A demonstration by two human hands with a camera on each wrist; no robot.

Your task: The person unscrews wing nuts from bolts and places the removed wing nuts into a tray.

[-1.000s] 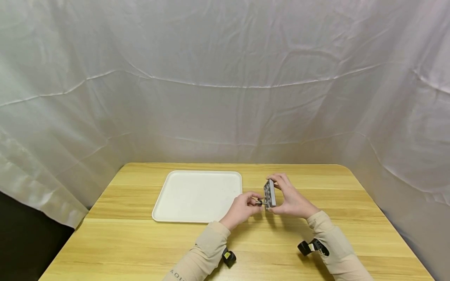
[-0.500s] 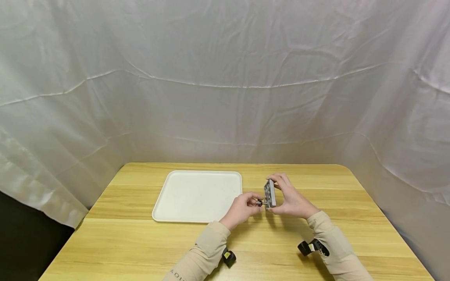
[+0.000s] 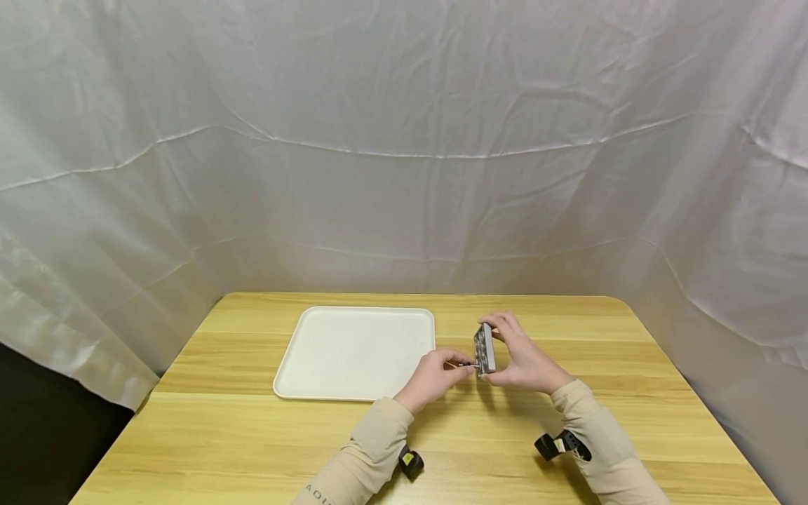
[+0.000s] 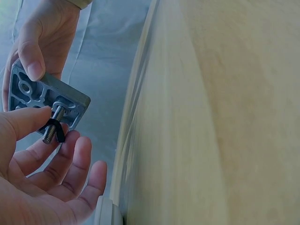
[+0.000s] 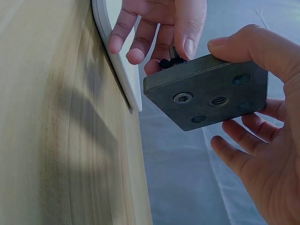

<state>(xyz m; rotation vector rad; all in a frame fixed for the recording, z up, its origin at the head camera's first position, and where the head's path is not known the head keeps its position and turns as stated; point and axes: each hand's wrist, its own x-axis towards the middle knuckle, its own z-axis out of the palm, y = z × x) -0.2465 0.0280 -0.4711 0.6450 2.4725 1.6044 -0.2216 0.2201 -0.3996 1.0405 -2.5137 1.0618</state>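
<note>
My right hand (image 3: 520, 358) grips a grey metal plate (image 5: 206, 112) by its edges, holding it tilted above the table. A threaded bolt (image 4: 48, 135) passes through one hole, and its socket head (image 5: 183, 98) sits in the flat face. The plate's other face, seen in the left wrist view, has ribs and recesses. On the bolt's shank is a small black wing nut (image 4: 59, 131). My left hand (image 3: 434, 377) pinches this nut between thumb and index finger, its remaining fingers spread loosely below.
A white tray (image 3: 356, 354) lies on the wooden table (image 3: 252, 442), just left of my hands. Pale curtains (image 3: 404, 203) hang behind and at both sides. Each wrist carries a small black camera, the left camera (image 3: 411, 463) close above the table.
The left thumb and fingers have shifted slightly toward the plate and changed position around the wing nut, covering more of it. The right hand and plate have stayed still.
</note>
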